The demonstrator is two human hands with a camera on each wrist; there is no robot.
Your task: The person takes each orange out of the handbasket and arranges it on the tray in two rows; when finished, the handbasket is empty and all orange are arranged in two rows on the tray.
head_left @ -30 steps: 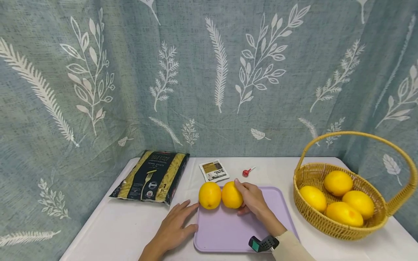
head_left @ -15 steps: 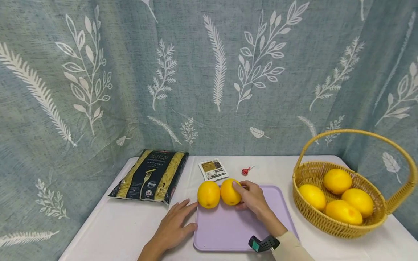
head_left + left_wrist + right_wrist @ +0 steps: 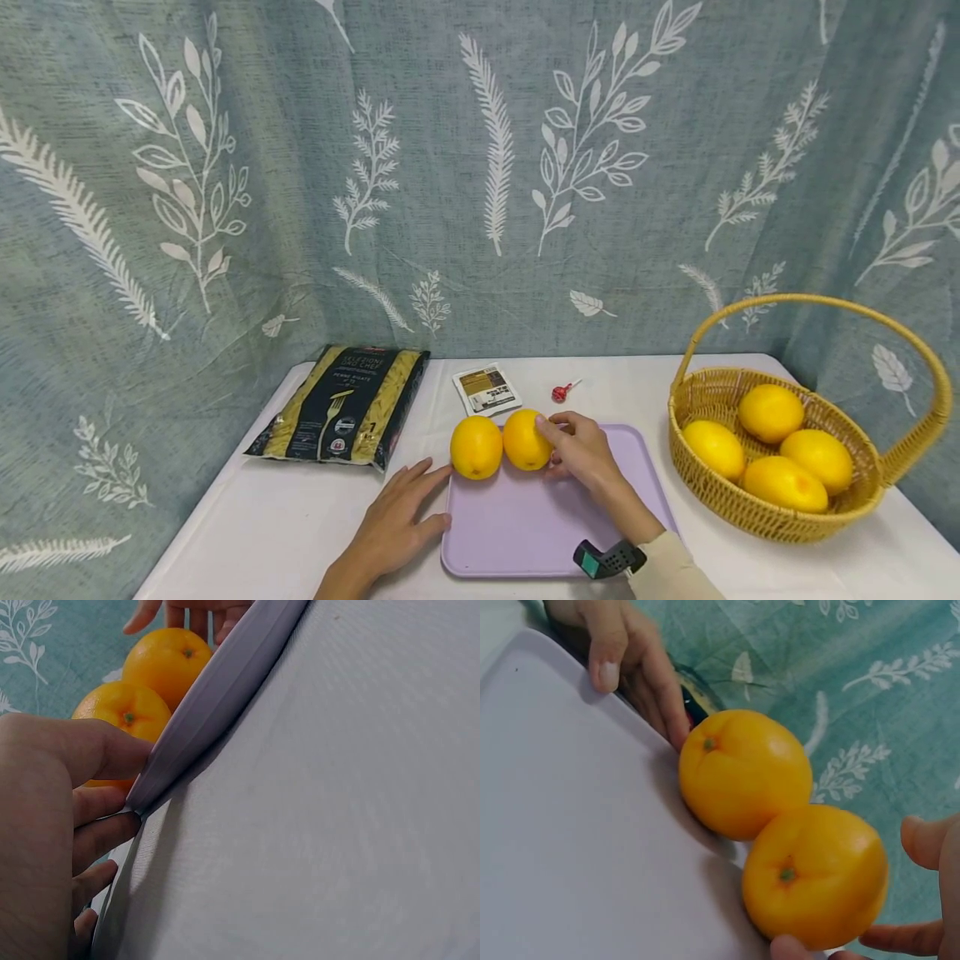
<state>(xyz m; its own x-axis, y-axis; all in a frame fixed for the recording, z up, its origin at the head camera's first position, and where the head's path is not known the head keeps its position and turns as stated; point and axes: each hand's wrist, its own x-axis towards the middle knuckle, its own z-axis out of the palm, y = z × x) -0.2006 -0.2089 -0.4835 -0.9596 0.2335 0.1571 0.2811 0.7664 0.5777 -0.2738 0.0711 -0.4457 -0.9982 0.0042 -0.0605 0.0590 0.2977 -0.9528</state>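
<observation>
Two oranges sit side by side at the far left corner of a lilac tray [image 3: 517, 533], the left orange [image 3: 477, 448] against the right orange [image 3: 527, 440]. My right hand [image 3: 581, 454] is around the right side of the right orange. In the right wrist view its thumb [image 3: 926, 841] stands apart from the fruit, while a fingertip [image 3: 789, 949] is right at its lower side. My left hand [image 3: 397, 521] lies at the tray's left edge, fingers extended. Its index fingertip reaches the corner beside the left orange, and its thumb [image 3: 124, 754] touches the rim in the left wrist view.
A wicker basket [image 3: 716, 493] with a tall handle and several oranges inside stands at the right. Behind the tray lie a small sachet [image 3: 487, 390] and a red lollipop [image 3: 560, 393]. A bag of penne pasta [image 3: 337, 408] lies back left. A patterned curtain [image 3: 450, 167] closes off the back.
The right orange has tipped slightly, and my right hand's hold on it has loosened. My left hand stays at the tray's edge. The head view has shifted slightly.
</observation>
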